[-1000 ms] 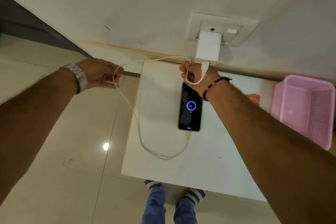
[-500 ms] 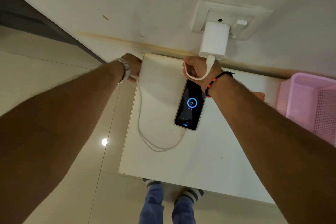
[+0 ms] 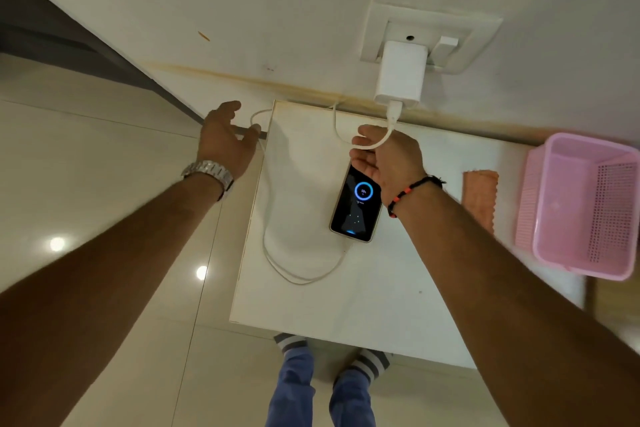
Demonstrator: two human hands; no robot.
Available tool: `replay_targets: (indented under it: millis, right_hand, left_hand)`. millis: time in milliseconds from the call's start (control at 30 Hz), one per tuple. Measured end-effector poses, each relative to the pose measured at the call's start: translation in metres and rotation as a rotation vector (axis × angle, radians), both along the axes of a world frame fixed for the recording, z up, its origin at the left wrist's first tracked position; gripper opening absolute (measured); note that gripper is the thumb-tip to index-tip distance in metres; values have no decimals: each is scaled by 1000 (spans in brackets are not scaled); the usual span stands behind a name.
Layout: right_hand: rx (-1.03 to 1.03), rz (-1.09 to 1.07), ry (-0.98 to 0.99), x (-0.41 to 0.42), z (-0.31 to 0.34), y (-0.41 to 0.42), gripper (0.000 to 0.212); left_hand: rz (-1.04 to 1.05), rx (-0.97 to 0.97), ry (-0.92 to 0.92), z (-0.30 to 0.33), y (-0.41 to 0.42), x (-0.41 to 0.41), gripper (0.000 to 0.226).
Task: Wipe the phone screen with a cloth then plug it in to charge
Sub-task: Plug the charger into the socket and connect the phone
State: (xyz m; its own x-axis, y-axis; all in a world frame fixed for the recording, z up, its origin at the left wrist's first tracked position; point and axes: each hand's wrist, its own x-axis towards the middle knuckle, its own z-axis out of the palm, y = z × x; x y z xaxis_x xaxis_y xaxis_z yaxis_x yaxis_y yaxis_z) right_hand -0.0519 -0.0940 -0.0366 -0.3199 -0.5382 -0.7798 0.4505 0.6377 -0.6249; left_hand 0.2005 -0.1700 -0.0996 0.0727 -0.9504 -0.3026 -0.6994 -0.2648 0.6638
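A phone [image 3: 356, 206] lies face up on the white table [image 3: 363, 291], its screen lit with a blue charging ring. A white cable [image 3: 294, 274] runs from its lower end in a loop on the table, over the left edge and up to a white charger [image 3: 401, 74] plugged into the wall socket [image 3: 429, 35]. My right hand [image 3: 384, 156] hangs over the phone's top end with the cable draped across its fingers just below the charger. Beside the table's far left corner my left hand [image 3: 225, 139] is spread, touching the cable there. An orange cloth [image 3: 479, 194] lies right of the phone.
A pink plastic basket [image 3: 585, 204] stands at the table's right end, next to the cloth. The wall rises directly behind the table. Glossy floor tiles [image 3: 104, 184] lie to the left, and my legs in blue trousers [image 3: 294, 388] are at the table's near edge.
My left hand has moved from pinching the cable out left to the table's far left corner and has spread its fingers. The cable loop on the table has tightened. The orange cloth has come into view.
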Motion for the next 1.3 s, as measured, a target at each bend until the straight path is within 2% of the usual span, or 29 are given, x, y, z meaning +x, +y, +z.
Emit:
replay_targets:
  millis: [67,133,167,233,300,400,500,600,800,933,1300]
  right_hand:
    - [-4,-22,123,-1,0,16,7]
    - [-6,-39,275,-3,-6,36,9]
    - [12,-45,357,-3,-9,47,11]
    - [72,-44,487,-5,-17,67,7]
    - [132,-16,545,-6,-26,84,14]
    - [162,62,521,-6,-36,97,30]
    - [129,136,508,-4,-39,95,35]
    - [120,148,500,-6,-40,91,36]
    - [109,265,550,-8,-40,87,22]
    - [95,266,539,-9,-41,88,36]
    - [74,279,464,-15,-38,94,38]
  left_hand:
    - [-204,-318,-171,20,28,-3,37]
    - [-381,-425,-168,39,64,-13,18]
    - [-495,-385,-156,45,85,-19,15]
    - [-686,-199,-176,49,131,-30,22]
    - [-784,-66,-212,41,174,-37,28]
    - [-801,-22,-298,26,214,-45,36]
    - [-751,-36,-294,16,226,-54,28]
    - [-731,-22,-296,10,228,-61,18]
    - [-768,-62,-298,8,230,-67,16]
    - [-814,-76,-322,8,230,-68,17]
    - [-810,-70,-306,11,231,-69,22]
